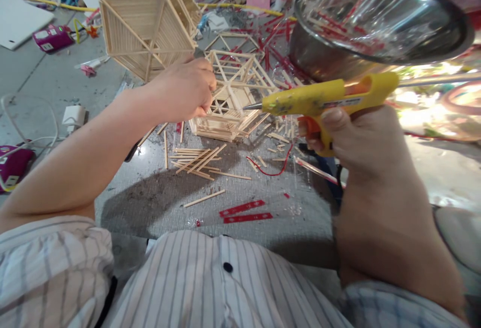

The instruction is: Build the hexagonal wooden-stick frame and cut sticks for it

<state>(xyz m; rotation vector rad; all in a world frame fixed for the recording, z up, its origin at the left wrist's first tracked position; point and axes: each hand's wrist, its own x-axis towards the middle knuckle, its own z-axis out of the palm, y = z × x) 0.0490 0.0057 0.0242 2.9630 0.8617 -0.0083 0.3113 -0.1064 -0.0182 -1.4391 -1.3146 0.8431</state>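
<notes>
My right hand [363,130] is wrapped round a yellow hot glue gun [306,96], with a finger at its orange trigger. The metal nozzle points left, close to the sticks of a small lattice frame [216,128] built from thin wooden sticks. At the left side of that frame, the fingers of my left hand [184,90] are closed on it; their tips are partly hidden. Behind my left hand stands a larger stick-built model [148,30] with slatted, cross-braced sides. Loose wooden sticks [199,160] lie in front of the frame.
A steel bowl [376,60] holding red-and-clear wrappers stands at the right back. Two red strips [248,218] in clear plastic lie near me. A white plug adapter [74,117], purple boxes [52,39] and cables are on the left. Short stick pieces and a red wire [276,174] lie mid-table.
</notes>
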